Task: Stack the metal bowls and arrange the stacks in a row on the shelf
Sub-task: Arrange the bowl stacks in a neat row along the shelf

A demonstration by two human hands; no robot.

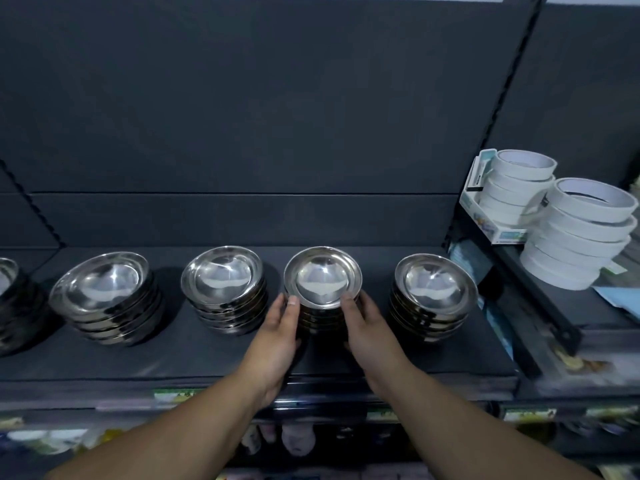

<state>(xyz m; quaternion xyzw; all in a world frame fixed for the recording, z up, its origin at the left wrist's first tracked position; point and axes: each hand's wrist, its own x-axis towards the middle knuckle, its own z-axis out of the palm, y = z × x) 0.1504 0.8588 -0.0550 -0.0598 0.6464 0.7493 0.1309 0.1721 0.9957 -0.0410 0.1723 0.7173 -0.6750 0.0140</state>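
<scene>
Several stacks of shiny metal bowls stand in a row on the dark shelf [207, 355]. I hold the middle stack [322, 278] from both sides: my left hand [280, 334] grips its left side with the thumb on the rim, and my right hand [367, 327] grips its right side. Another stack [223, 282] stands close on its left and a wider stack [104, 292] further left. A stack [434, 289] stands to the right. One more stack [7, 282] is cut off by the left edge.
The shelf's dark back panel [242, 133] rises behind the bowls. On the neighbouring shelf to the right stand piles of white tape rolls [581, 233] and a boxed set of rolls [512, 188]. Packaged goods hang below the shelf's front edge [294, 441].
</scene>
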